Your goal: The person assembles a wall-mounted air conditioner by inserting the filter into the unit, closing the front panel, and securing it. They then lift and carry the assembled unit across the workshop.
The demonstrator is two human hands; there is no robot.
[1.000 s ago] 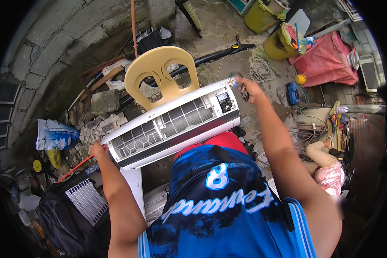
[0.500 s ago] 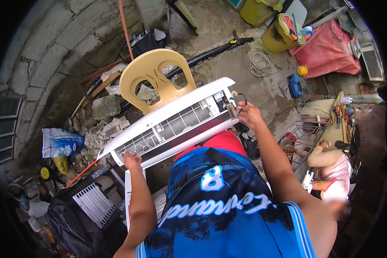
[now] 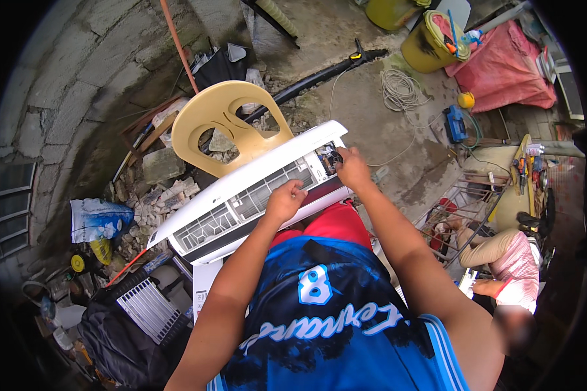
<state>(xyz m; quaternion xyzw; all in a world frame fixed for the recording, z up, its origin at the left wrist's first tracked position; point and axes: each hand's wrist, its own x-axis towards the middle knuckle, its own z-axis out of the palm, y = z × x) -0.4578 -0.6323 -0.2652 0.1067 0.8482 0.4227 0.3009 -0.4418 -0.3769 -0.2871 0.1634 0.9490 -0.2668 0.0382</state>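
A long white wall air conditioner (image 3: 195, 215) with its inner grilles showing lies tilted before me, against a beige plastic chair (image 3: 182, 138). At its right end is an exposed compartment with wiring (image 3: 329, 158). My right hand (image 3: 355, 171) is at that compartment, fingers closed at its edge; what they grip is hidden. My left hand (image 3: 285, 201) hovers over the unit's grille, fingers loosely curled and slightly apart, with nothing visible in them.
Rubble (image 3: 169, 199) and a blue-white sack (image 3: 98, 220) lie at left. A coiled cable (image 3: 401, 91), yellow bucket (image 3: 430, 45), red cloth (image 3: 502, 72) and blue tool (image 3: 455, 124) are at upper right. Another person (image 3: 509, 260) works beside a metal rack (image 3: 466, 202).
My left hand has moved right from the unit's left end to its middle. My right hand has shifted from beside the unit's right end, where a small part hung, onto the wiring compartment.
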